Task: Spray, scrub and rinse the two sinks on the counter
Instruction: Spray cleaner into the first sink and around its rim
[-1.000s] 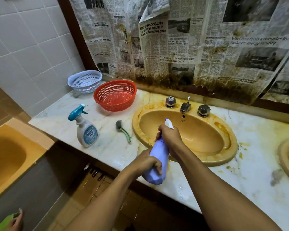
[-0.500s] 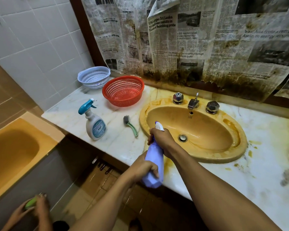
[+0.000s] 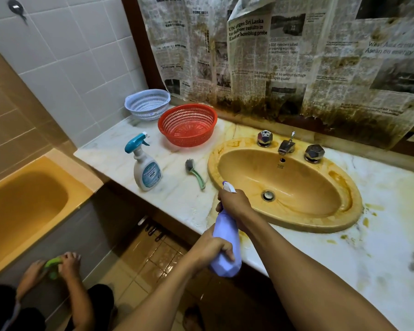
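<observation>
A stained yellow oval sink [image 3: 296, 223] is set in the marble counter [image 3: 332, 254], with a tap [image 3: 286, 146] and two knobs behind it. At the sink's front left edge I hold a purple spray bottle [image 3: 225, 237]. My left hand [image 3: 210, 249] grips its lower body. My right hand [image 3: 233, 203] wraps its neck at the white nozzle head. A green-handled brush [image 3: 195, 173] lies on the counter left of the sink. Beside the brush stands a white cleaner bottle [image 3: 145, 166] with a teal trigger. The second sink is out of frame to the right.
A red basket [image 3: 188, 124] and a pale blue basket [image 3: 147, 103] sit at the counter's back left. Stained newspaper [image 3: 273, 56] covers the wall behind. A yellow tub [image 3: 22, 211] lies low left, where another person's hands [image 3: 50, 266] hold a green object.
The view has swung left and down, so the second sink left the frame. Both hands and the purple bottle drew back from over the basin to its front left edge. The other person's hands came into view.
</observation>
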`<action>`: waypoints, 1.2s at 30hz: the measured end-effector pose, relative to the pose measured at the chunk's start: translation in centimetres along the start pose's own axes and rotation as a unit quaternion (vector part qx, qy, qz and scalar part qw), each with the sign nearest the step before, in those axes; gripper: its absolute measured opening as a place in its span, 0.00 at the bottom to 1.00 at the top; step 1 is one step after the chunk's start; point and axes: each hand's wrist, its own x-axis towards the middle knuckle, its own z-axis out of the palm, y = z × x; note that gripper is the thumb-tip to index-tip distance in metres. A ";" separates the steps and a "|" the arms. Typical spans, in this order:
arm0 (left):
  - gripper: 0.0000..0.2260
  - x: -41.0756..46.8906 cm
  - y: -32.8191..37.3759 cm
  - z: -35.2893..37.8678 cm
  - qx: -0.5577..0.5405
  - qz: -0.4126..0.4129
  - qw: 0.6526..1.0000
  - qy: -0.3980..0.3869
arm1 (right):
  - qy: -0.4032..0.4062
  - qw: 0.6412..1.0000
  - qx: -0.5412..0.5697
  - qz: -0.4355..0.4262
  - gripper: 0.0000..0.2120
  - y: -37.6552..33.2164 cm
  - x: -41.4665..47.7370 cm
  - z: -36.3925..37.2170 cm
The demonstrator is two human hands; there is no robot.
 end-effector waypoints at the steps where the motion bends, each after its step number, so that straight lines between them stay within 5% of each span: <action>1: 0.23 -0.1 -0.2 0.1 -0.002 -0.002 1.000 0.002 | -0.006 1.000 0.001 -0.001 0.14 0.3 0.0 0.0; 5: 0.27 -0.2 -0.8 0.2 0.013 -0.008 1.000 0.005 | -0.092 0.992 0.091 -0.010 0.27 1.5 -0.2 -0.7; 9: 0.24 -0.8 -0.7 1.1 0.026 -0.006 1.000 -0.001 | -0.023 0.997 0.069 0.015 0.12 2.2 -0.1 -0.9; 13: 0.21 -1.4 -0.8 1.3 0.049 -0.003 0.999 -0.006 | 0.001 0.995 0.095 0.016 0.09 3.2 -0.7 -1.1; 17: 0.27 -1.9 -1.8 0.6 0.064 -0.002 0.998 -0.022 | -0.082 0.980 0.183 0.004 0.27 3.8 -1.7 -1.1; 23: 0.20 -2.8 -2.8 -0.4 0.100 0.003 0.993 -0.066 | 0.001 0.981 0.192 -0.011 0.04 5.1 -3.6 0.2; 30: 0.18 -3.4 -4.3 -1.4 0.144 0.006 0.987 -0.071 | 0.098 0.981 0.169 0.016 0.08 5.5 -6.1 1.9; 36: 0.29 -4.2 -5.5 -1.8 0.175 0.026 0.978 -0.110 | 0.041 0.961 0.272 -0.027 0.08 6.9 -8.4 1.3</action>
